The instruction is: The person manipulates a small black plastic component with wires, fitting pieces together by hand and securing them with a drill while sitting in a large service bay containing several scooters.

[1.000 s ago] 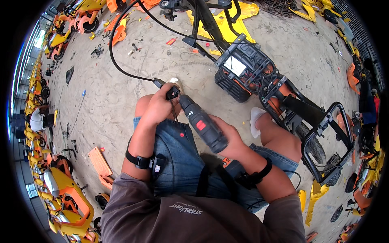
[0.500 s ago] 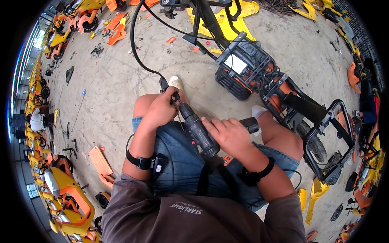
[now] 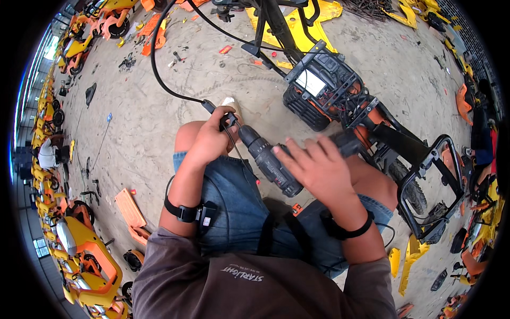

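Observation:
My left hand (image 3: 211,139) is closed around a black plastic fitting (image 3: 228,120) at the end of a thick black cable (image 3: 159,74). A thinner wire with a red tip hangs from it over my left thigh. My right hand (image 3: 319,171) holds a black cordless drill (image 3: 270,164), its fingers laid across the body and blurred. The drill's chuck points at the fitting, close to my left fingers; whether its tip touches is hidden. The drill's grip and battery end (image 3: 346,143) stick out to the right beyond my fingers.
A stripped black scooter frame (image 3: 382,130) with exposed wiring stands ahead right, its wheel beside my right leg. Yellow panels (image 3: 297,26) lie beyond it, and an orange panel (image 3: 130,207) is on the floor at left. Rows of yellow scooters (image 3: 93,266) line the left side.
The drill and my right hand have shifted a little right, and the right fingers have spread and lifted somewhat. The cable has swung left. My left hand keeps its hold on the fitting.

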